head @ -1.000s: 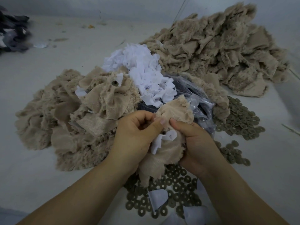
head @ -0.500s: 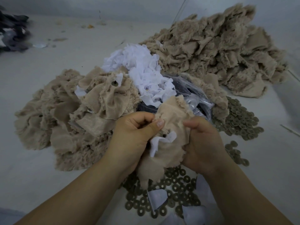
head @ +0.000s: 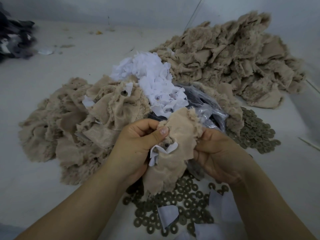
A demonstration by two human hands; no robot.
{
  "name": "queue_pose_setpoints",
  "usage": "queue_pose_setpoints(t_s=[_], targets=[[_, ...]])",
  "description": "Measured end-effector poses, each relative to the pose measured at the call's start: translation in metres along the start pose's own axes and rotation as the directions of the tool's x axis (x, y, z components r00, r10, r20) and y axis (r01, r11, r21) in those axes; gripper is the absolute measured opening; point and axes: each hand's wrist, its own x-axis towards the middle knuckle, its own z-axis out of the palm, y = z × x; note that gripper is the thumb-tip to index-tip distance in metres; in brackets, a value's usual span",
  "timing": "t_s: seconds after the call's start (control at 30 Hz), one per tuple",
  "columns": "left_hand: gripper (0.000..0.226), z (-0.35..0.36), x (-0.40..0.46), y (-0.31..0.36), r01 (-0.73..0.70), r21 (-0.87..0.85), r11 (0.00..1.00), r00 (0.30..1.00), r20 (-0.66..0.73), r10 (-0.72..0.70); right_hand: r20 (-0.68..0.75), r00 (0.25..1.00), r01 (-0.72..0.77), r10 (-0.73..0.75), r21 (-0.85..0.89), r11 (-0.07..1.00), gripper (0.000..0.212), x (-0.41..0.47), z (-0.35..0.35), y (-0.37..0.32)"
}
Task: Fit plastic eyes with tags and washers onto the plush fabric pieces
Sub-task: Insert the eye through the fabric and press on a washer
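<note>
Item in hand: we hold one plush fabric piece, backing side up, raised just above the desk between the two hands.
Left hand: clamped on the piece's left edge, thumb pressing on the backing just above the white tag.
Right hand: fingers curled round the piece's right edge, bunching the cloth.
Eye post: a small dark stud pokes up through the tag; we take it for the shank of a plastic eye.
Step in hand: by our judgement, seating tag and eye before a washer goes on.
Doing it well: we would keep the backing flat round the post, hold the tag square on it, press from the fur side so the shank stands proud, then push a washer down evenly until it grips.
Washers: scattered on the desk just below the hands; a second heap lies to the right.
Loose tags: white pile beyond the hands, more slips among the washers.
Stock: plush heap far right; another heap at left, at least one piece showing a tag and a stud.
Plastic bag: crumpled behind the piece, dark contents; we cannot tell if they are eyes.
Hidden: the eye's face, under the cloth; whether a washer already sits on the post; the right fingertips.
Cut off or blurred: dark bundle at upper left, unidentifiable.
</note>
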Motion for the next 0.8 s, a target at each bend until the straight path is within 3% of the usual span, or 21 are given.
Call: queue_pose_setpoints(t_s=[0.17,0.23,0.33,0.5,0.63,0.8], targets=[[0.014,0.002,-0.002,-0.003,-0.028,0.084,0.996,1.0,0.01,0.027,-0.066,0.989,0.098,-0.13,-0.353,0.931,0.018,0.001,0.0,0.007],[0.01,0.002,-0.002,-0.004,-0.038,0.139,0.99,0.999,-0.003,0.039,-0.05,0.966,0.181,-0.253,-0.569,0.802,0.017,-0.001,0.002,0.009],[0.007,0.001,-0.001,-0.006,-0.066,0.196,0.978,0.998,-0.003,0.068,-0.013,0.911,0.227,-0.411,-0.818,0.528,0.035,-0.004,0.005,0.008],[0.007,0.003,-0.001,-0.006,-0.081,0.254,0.964,0.997,0.003,0.083,0.102,0.913,0.276,-0.395,-0.867,0.414,0.038,-0.005,0.013,0.01],[0.013,0.006,-0.002,-0.007,-0.108,0.331,0.938,0.994,0.012,0.11,0.186,0.849,0.33,-0.495,-0.917,0.222,0.013,-0.001,0.012,0.017],[0.015,0.01,-0.001,-0.007,-0.131,0.424,0.896,0.99,0.012,0.139,0.255,0.76,0.307,-0.598,-0.952,-0.016,0.008,0.0,0.008,0.018]])
